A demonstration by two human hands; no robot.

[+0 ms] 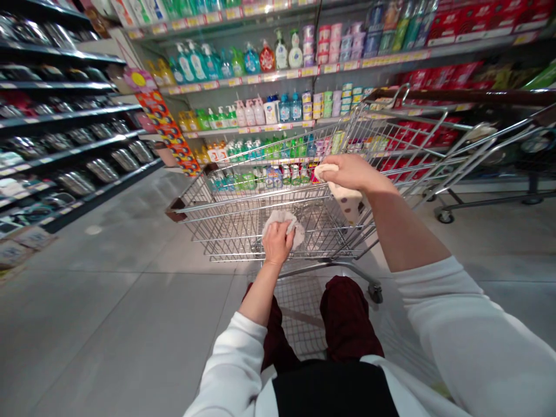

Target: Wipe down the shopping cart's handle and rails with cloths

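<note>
My left hand (277,243) is shut on a crumpled white cloth (284,229), pressing it against the wire near the middle of a metal shopping cart (243,200). My right hand (347,172) grips the cart's upper right wire edge through a cream cloth with brown dots (347,200). That cloth hangs down below the hand, and one fold shows past my fingers. The basket's wire mesh shows no goods inside. Part of the cloths' undersides is hidden by my hands.
A second wire cart (478,139) stands to the right, with a wheel (445,215) on the grey tiled floor (108,301). Shelves of bottled liquids (243,63) rise ahead, and shelves of steel pots (76,182) line the left.
</note>
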